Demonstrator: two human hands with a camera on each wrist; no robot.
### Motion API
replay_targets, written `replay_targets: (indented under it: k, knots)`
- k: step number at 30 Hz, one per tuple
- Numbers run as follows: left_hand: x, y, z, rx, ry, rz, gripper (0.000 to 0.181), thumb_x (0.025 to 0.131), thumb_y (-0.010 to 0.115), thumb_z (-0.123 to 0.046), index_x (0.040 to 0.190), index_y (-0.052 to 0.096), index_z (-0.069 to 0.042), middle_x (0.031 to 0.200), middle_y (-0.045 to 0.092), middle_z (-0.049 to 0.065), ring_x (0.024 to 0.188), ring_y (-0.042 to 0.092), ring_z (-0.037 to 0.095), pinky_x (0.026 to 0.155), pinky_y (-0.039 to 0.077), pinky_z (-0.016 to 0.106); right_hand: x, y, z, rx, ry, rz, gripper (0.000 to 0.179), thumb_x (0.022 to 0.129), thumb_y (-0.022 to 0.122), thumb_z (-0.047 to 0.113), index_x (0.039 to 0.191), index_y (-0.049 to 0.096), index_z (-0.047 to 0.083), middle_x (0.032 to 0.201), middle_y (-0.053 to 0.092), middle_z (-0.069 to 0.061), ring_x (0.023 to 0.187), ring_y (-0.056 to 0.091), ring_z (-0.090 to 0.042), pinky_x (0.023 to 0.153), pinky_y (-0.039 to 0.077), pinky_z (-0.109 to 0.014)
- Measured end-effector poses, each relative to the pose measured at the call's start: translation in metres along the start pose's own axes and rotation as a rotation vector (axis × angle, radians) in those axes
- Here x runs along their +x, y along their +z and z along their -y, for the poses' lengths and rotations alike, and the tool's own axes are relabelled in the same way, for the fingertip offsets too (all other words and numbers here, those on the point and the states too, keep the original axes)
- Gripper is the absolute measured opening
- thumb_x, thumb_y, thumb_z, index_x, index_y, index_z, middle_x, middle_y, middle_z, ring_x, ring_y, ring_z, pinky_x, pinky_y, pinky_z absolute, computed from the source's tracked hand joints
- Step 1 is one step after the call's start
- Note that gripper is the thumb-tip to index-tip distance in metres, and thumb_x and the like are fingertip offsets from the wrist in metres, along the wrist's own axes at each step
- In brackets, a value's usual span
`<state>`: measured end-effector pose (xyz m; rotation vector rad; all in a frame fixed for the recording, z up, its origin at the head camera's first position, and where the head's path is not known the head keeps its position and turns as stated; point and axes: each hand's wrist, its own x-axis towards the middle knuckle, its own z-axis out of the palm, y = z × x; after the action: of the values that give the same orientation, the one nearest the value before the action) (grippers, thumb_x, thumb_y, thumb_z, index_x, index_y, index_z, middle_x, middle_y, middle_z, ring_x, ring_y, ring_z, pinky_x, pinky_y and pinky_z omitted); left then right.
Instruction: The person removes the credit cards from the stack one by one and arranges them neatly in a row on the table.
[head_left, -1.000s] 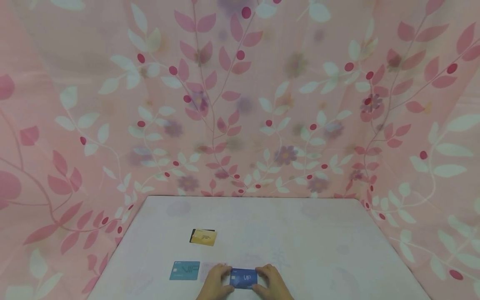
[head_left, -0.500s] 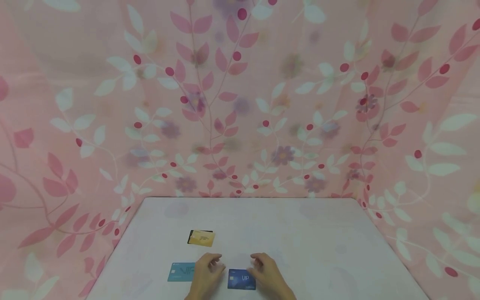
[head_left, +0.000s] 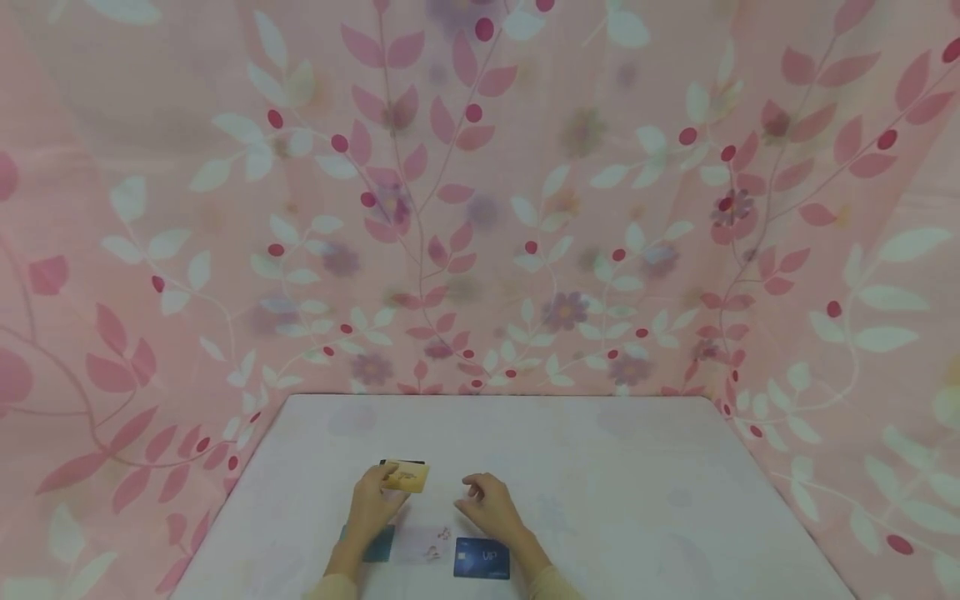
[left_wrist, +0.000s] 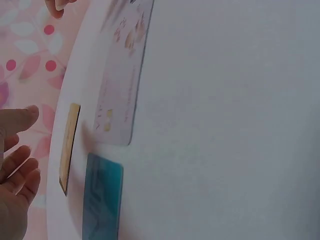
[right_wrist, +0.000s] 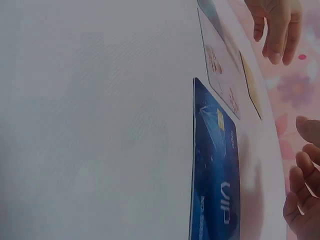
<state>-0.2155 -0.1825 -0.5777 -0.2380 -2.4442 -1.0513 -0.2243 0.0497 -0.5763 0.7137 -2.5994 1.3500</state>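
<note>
My left hand (head_left: 372, 502) hovers over the near left of a gold card (head_left: 411, 478), its thumb and fingers parted in the left wrist view. A black card's edge shows from beneath the gold one. Below my left forearm lies a teal VIP card (head_left: 382, 543), partly covered. A pale card with pink flowers (head_left: 422, 544) lies beside it. Farther right is a dark blue VIP card (head_left: 480, 559), flat on the table near my right forearm. My right hand (head_left: 487, 507) hangs above the table with loosely bent fingers, holding nothing.
The white table (head_left: 637, 483) extends to the right and toward the back. A pink leaf-patterned curtain (head_left: 480, 208) rises behind it and along both sides.
Both hands have let go of the dark blue card, which stays on the table. The left hand has moved forward and left to the gold card; the right has moved forward and slightly left.
</note>
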Motion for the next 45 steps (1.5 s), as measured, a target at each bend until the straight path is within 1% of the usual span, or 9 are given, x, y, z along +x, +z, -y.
replay_targets:
  k: [7,12,15,19,24,32,38,42,45]
  knots:
    - [0.024,-0.008,0.02,-0.017,-0.092,0.064,0.043,0.066,0.076,0.001,0.105,0.062,0.012,0.103,0.061,0.028,0.091,0.059,0.042,0.079,0.05,0.05,0.028,0.025,0.002,-0.022,0.009,-0.006,0.036,0.08,0.073,0.015,0.106,0.061,-0.006,0.081,0.057,-0.005,0.071,0.05,-0.01,0.064,0.044,-0.021]
    - [0.03,-0.012,0.033,0.02,-0.13,0.109,0.044,0.068,0.074,-0.002,0.107,0.061,0.011,0.105,0.061,0.029,0.091,0.059,0.041,0.079,0.05,0.05,0.037,0.04,0.003,-0.07,0.07,0.022,0.038,0.082,0.071,0.021,0.112,0.061,-0.001,0.085,0.054,0.0,0.074,0.046,-0.007,0.066,0.043,-0.023]
    - [0.033,-0.014,0.04,0.035,-0.15,0.144,0.049,0.066,0.08,-0.006,0.108,0.061,0.012,0.104,0.061,0.028,0.091,0.059,0.041,0.08,0.05,0.05,0.041,0.045,0.005,-0.094,0.096,0.037,0.041,0.083,0.069,0.024,0.116,0.059,0.001,0.089,0.055,0.0,0.078,0.046,-0.009,0.07,0.044,-0.025]
    - [0.035,-0.014,0.045,0.034,-0.206,0.203,0.059,0.06,0.085,-0.009,0.111,0.06,0.01,0.105,0.061,0.027,0.095,0.059,0.041,0.084,0.049,0.051,0.044,0.05,0.007,-0.108,0.139,0.059,0.043,0.083,0.069,0.024,0.12,0.058,0.003,0.094,0.055,-0.001,0.083,0.049,-0.011,0.077,0.046,-0.03]
    - [0.038,-0.013,0.048,0.044,-0.216,0.262,0.065,0.057,0.088,-0.011,0.113,0.06,0.009,0.108,0.061,0.027,0.099,0.057,0.041,0.088,0.046,0.052,0.048,0.056,0.009,-0.109,0.19,0.083,0.045,0.082,0.069,0.024,0.122,0.058,0.006,0.095,0.054,0.001,0.086,0.051,-0.011,0.081,0.047,-0.033]
    - [0.039,-0.015,0.049,0.072,-0.19,0.305,0.065,0.056,0.089,-0.012,0.112,0.062,0.008,0.11,0.058,0.027,0.104,0.053,0.044,0.091,0.044,0.054,0.057,0.063,0.011,-0.17,0.245,0.133,0.054,0.078,0.072,0.033,0.124,0.058,0.008,0.094,0.052,0.004,0.084,0.05,-0.01,0.079,0.047,-0.032]
    - [0.041,-0.015,0.047,0.125,-0.237,0.352,0.064,0.06,0.088,-0.017,0.114,0.062,0.004,0.114,0.054,0.026,0.108,0.047,0.045,0.095,0.039,0.056,0.059,0.065,0.014,-0.246,0.276,0.18,0.056,0.079,0.072,0.04,0.124,0.059,0.009,0.1,0.054,0.0,0.089,0.052,-0.014,0.082,0.048,-0.037]
    - [0.041,-0.015,0.044,0.146,-0.263,0.373,0.06,0.063,0.086,-0.017,0.114,0.063,0.003,0.115,0.051,0.027,0.109,0.044,0.045,0.095,0.038,0.057,0.06,0.067,0.015,-0.223,0.308,0.18,0.049,0.08,0.073,0.036,0.119,0.061,0.01,0.099,0.053,-0.001,0.089,0.051,-0.015,0.081,0.048,-0.04]
    - [0.041,-0.016,0.042,0.164,-0.262,0.382,0.057,0.064,0.085,-0.016,0.113,0.063,0.003,0.115,0.05,0.027,0.107,0.044,0.045,0.093,0.038,0.058,0.061,0.069,0.015,-0.206,0.329,0.179,0.046,0.08,0.072,0.034,0.118,0.06,0.011,0.098,0.052,0.0,0.088,0.05,-0.015,0.08,0.048,-0.04]
